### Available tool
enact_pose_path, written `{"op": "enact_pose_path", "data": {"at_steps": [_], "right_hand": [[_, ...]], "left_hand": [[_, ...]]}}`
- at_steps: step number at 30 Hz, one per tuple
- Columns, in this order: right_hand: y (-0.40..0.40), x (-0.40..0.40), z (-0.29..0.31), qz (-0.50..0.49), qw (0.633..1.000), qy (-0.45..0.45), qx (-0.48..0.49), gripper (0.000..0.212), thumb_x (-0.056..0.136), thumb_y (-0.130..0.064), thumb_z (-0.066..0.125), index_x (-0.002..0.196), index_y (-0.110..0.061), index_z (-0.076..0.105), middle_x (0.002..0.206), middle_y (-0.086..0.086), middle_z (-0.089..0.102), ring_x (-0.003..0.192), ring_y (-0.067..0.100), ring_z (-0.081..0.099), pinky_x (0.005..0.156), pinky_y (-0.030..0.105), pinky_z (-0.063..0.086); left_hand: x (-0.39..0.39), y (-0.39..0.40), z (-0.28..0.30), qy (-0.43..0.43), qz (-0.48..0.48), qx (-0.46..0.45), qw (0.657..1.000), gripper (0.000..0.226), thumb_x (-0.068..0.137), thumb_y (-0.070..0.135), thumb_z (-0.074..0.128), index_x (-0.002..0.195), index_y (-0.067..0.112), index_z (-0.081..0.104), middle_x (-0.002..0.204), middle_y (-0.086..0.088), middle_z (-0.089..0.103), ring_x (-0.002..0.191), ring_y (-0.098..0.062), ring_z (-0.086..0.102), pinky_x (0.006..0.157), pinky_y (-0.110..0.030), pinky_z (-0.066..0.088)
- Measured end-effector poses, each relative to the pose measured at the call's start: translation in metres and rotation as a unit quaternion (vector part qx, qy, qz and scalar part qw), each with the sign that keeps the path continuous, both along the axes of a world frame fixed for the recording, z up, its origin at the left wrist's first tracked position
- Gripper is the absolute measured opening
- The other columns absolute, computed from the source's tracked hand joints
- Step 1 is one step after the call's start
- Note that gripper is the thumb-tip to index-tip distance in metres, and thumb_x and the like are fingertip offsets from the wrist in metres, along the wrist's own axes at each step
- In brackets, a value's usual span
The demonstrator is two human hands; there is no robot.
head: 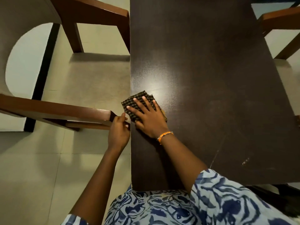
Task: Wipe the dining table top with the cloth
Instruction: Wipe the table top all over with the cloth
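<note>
A dark brown dining table top [203, 70] runs away from me, with a bright glare patch near its left edge. A folded dark checked cloth [138, 99] lies flat on it at that left edge. My right hand [149, 117], an orange thread at its wrist, presses palm-down on the cloth with fingers spread. My left hand [119, 132] hangs just off the table's left edge, below the cloth, cupped with the fingers curled toward the edge; I cannot see anything in it.
A brown wooden chair [56, 111] stands left of the table, its rail touching my left hand. A second chair [90, 18] is farther back on the left, and a third [282, 25] at the right. Pale tiled floor [81, 86] surrounds the table.
</note>
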State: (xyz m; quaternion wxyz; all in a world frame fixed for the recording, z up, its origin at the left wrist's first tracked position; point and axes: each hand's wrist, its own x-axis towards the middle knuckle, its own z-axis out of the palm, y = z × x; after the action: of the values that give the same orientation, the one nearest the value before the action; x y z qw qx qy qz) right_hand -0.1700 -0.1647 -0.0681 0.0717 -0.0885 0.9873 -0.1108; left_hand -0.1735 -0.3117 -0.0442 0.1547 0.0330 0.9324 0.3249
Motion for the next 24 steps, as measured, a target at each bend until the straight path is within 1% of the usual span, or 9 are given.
{"op": "enact_pose_path", "data": {"at_steps": [2,4,10,12,15,16,18,21,24], "right_hand": [[0.026,0.007,0.002,-0.035,0.999,0.000,0.014,0.062,0.088,-0.040,0.042,0.146,-0.041,0.020,0.159,-0.004,0.013,0.147,0.025,0.006,0.116,0.049,0.003],[0.060,0.017,0.004,-0.100,0.995,-0.002,0.027,0.063,0.087,-0.039,0.045,0.146,-0.041,0.020,0.159,-0.003,0.015,0.147,0.025,0.007,0.116,0.049,0.005],[0.170,0.061,0.008,-0.289,0.956,-0.001,0.039,0.063,0.090,-0.033,0.048,0.146,-0.037,0.022,0.158,0.002,0.019,0.146,0.030,0.011,0.116,0.054,0.010],[0.171,0.066,0.007,-0.346,0.938,0.004,0.026,0.060,0.090,-0.032,0.047,0.146,-0.035,0.024,0.158,0.003,0.020,0.146,0.029,0.010,0.116,0.055,0.009],[0.133,0.056,0.005,-0.457,0.889,0.019,0.010,0.059,0.090,-0.032,0.046,0.146,-0.033,0.026,0.158,0.003,0.017,0.146,0.031,0.006,0.115,0.058,0.006],[0.116,0.050,0.005,-0.467,0.884,0.018,0.008,0.060,0.090,-0.033,0.046,0.146,-0.034,0.025,0.159,0.003,0.015,0.147,0.031,0.005,0.115,0.058,0.005],[0.083,0.041,0.005,-0.416,0.909,0.008,0.016,0.063,0.089,-0.036,0.044,0.147,-0.036,0.021,0.160,0.003,0.011,0.147,0.031,0.003,0.114,0.058,0.003],[0.039,0.031,0.004,-0.272,0.962,-0.009,0.005,0.063,0.088,-0.039,0.043,0.147,-0.038,0.018,0.160,0.002,0.008,0.147,0.030,0.001,0.115,0.056,0.000],[0.030,0.034,0.003,-0.145,0.989,-0.018,-0.010,0.060,0.090,-0.044,0.037,0.147,-0.039,0.017,0.160,0.000,0.009,0.147,0.029,0.000,0.116,0.056,0.001]], "left_hand": [[-0.001,0.007,0.002,-0.007,-0.012,-0.002,1.000,0.053,0.088,0.004,0.051,0.139,0.013,0.039,0.127,-0.013,0.049,0.111,-0.029,0.054,0.091,-0.040,0.048],[-0.003,0.014,0.004,-0.008,-0.030,-0.033,0.999,0.055,0.087,0.007,0.055,0.139,0.017,0.038,0.130,-0.012,0.044,0.111,-0.029,0.053,0.094,-0.044,0.048],[0.005,0.015,0.005,0.030,-0.064,-0.114,0.991,0.060,0.088,0.014,0.057,0.142,0.013,0.033,0.136,-0.013,0.041,0.121,-0.031,0.038,0.099,-0.041,0.042],[0.006,0.015,0.005,0.050,-0.078,-0.129,0.987,0.059,0.088,0.015,0.056,0.143,0.012,0.032,0.137,-0.013,0.041,0.124,-0.031,0.035,0.102,-0.041,0.037],[0.005,0.026,0.008,0.078,-0.092,-0.138,0.983,0.057,0.090,0.014,0.052,0.143,0.011,0.033,0.137,-0.013,0.042,0.128,-0.032,0.031,0.104,-0.042,0.034],[0.006,0.032,0.010,0.079,-0.096,-0.132,0.983,0.056,0.090,0.011,0.050,0.143,0.012,0.033,0.137,-0.013,0.042,0.129,-0.032,0.029,0.104,-0.042,0.034],[0.008,0.045,0.012,0.075,-0.107,-0.110,0.985,0.055,0.090,0.007,0.046,0.144,0.013,0.032,0.138,-0.013,0.040,0.129,-0.032,0.027,0.104,-0.042,0.034],[0.010,0.061,0.014,0.077,-0.112,-0.089,0.987,0.057,0.089,0.005,0.043,0.144,0.012,0.030,0.139,-0.015,0.039,0.128,-0.034,0.028,0.106,-0.043,0.033],[0.013,0.071,0.017,0.083,-0.086,-0.081,0.990,0.062,0.086,0.004,0.045,0.145,0.012,0.027,0.139,-0.014,0.039,0.128,-0.033,0.029,0.106,-0.044,0.033]]}}
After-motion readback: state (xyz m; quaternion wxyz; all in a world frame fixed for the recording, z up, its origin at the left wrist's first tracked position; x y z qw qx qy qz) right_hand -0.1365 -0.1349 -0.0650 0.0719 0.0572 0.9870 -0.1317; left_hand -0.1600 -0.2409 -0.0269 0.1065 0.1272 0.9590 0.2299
